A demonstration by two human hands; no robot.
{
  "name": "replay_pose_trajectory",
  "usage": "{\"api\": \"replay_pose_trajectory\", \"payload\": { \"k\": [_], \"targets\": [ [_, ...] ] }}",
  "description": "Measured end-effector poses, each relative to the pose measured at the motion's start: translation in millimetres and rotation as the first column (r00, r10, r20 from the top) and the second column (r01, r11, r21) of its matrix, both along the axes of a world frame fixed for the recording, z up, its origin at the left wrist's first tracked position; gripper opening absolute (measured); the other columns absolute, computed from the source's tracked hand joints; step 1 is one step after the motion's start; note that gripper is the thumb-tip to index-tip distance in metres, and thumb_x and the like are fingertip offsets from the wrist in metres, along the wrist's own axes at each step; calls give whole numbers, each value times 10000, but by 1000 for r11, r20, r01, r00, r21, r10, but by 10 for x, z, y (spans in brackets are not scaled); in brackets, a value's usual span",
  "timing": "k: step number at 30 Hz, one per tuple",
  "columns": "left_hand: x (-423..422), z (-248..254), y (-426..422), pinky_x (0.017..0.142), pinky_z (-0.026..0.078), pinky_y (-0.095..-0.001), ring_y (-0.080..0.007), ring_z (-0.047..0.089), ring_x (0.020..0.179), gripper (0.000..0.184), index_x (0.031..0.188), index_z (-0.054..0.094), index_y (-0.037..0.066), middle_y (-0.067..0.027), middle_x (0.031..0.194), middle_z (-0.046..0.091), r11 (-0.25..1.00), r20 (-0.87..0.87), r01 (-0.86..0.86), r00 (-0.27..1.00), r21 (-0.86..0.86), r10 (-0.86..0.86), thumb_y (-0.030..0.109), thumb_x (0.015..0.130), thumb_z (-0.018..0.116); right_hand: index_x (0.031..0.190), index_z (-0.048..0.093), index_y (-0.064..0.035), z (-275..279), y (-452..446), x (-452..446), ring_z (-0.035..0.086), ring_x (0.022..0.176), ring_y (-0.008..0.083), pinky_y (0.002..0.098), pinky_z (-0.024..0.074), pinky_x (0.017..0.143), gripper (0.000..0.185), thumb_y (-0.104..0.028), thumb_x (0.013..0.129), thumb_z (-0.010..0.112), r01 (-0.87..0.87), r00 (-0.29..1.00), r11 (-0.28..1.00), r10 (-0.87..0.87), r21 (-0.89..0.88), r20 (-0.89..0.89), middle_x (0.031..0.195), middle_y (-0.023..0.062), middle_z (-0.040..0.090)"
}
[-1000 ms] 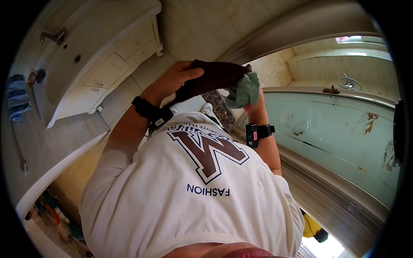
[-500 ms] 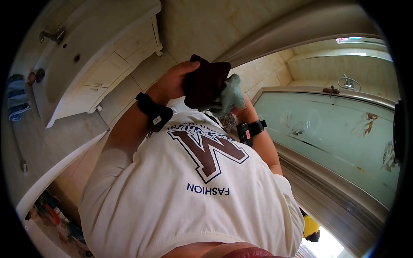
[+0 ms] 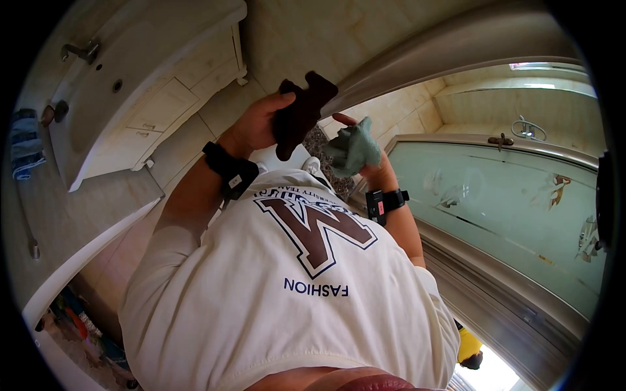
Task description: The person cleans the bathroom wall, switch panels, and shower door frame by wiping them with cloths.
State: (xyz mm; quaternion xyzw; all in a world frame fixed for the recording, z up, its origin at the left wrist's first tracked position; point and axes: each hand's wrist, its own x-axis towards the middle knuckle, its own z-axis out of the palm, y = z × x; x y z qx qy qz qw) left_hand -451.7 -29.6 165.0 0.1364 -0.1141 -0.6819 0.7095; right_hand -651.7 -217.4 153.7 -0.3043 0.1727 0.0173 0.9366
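The left hand [image 3: 255, 122] is clamped on a dark brown piece [image 3: 304, 112], its thumb laid across the near edge; the piece looks soft and limp, with an uneven, notched outline and a matte surface so dark that folds hardly show, and whether it is cloth or leather I cannot tell. The right hand [image 3: 374, 169] holds a pale green cloth [image 3: 354, 148], bunched into ridges and hollows, with one finger poking up past its far edge; the rest of the grip is hidden by the folds. The hands are apart, and both things are held up in front of the body, near each other with a narrow gap between. Each wrist wears a black strap with a small boxy unit. Below spreads the off-white shirt [image 3: 261, 313], smooth knit with soft creases and a brown block letter outlined in dark blue. To the left stand a pale sink [image 3: 140, 49] with a curved metal faucet [image 3: 81, 52] and a panelled cabinet [image 3: 160, 107]; to the right, a frosted glass panel [image 3: 482, 189] in a metal frame.
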Motion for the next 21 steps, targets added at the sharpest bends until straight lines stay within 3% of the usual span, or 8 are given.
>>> {"api": "replay_pose_trajectory", "payload": {
  "k": [2, 4, 7, 11, 14, 16, 19, 21],
  "targets": [
    [-31, 30, -18, 885, 494, -327, -206, 603, 1017, 518, 1321, 446, 3, -138, 1194, 597, 1000, -1, 0, 1000, -12, 0, 344, 938, 517, 1340, 447, -4, 36, 5, 20, 658, 832, 211, 340, 551, 739, 520, -250, 900, 576, -78, 997, 994, 77, 70, 23, 984, 109, 649],
    [-102, 162, -52, 890, 493, -330, -208, 603, 1015, 543, 1339, 427, -1, -146, 1207, 594, 1000, -1, 4, 1000, -23, -4, 347, 933, 522, 1342, 438, -21, 140, 85, 71, 651, 835, 200, 337, 555, 737, 510, -217, 896, 590, -120, 989, 983, 105, -142, -109, 986, 86, 640],
    [-150, 193, -84, 883, 494, -409, -281, 586, 1067, 563, 1322, 440, 1, -164, 1230, 575, 999, 70, 27, 997, -21, -25, 374, 909, 525, 1284, 484, -40, 99, 168, 84, 645, 879, 195, 341, 558, 750, 428, -170, 891, 594, 53, 968, 995, -73, -89, -239, 1018, 82, 636],
    [-106, 46, -53, 891, 496, -386, -258, 608, 1027, 548, 1305, 453, -17, -157, 1209, 595, 997, 9, 65, 998, 32, -65, 355, 911, 529, 1211, 523, -55, 25, 90, 51, 642, 919, 206, 367, 558, 774, 346, -154, 888, 602, -23, 979, 988, -8, -152, -202, 1040, 95, 635],
    [-23, -75, -15, 883, 504, -359, -225, 630, 986, 523, 1288, 464, -32, -136, 1180, 613, 999, 0, 32, 999, 31, -32, 332, 919, 533, 1223, 535, -76, -100, 53, -57, 623, 993, 223, 382, 529, 848, 342, -244, 925, 548, 46, 954, 977, -104, -208, -281, 1148, 94, 616],
    [5, -52, -12, 897, 496, -359, -219, 626, 1000, 501, 1274, 479, -36, -126, 1170, 618, 1000, -11, 19, 1000, 14, -18, 318, 923, 532, 1174, 553, -83, -153, 15, -163, 646, 942, 233, 410, 555, 791, 274, -165, 913, 562, 277, 938, 956, -292, -99, -186, 1045, 114, 644],
    [67, -22, 40, 895, 481, -331, -189, 618, 981, 459, 1257, 506, -13, -106, 1157, 622, 983, 132, -114, 987, 144, 95, 306, 929, 538, 1188, 552, -93, -264, -132, -216, 646, 936, 233, 402, 554, 796, 269, -165, 930, 527, 303, 937, 951, -308, -54, -164, 1049, 106, 648],
    [145, -58, 87, 920, 451, -317, -180, 587, 1048, 475, 1265, 519, -9, -100, 1172, 619, 948, 509, -244, 854, 206, 109, 326, 929, 545, 1192, 554, -98, -251, -173, -235, 648, 918, 225, 380, 551, 790, 270, -165, 932, 522, 308, 931, 946, -322, -103, -171, 1058, 92, 649]
  ]
}}
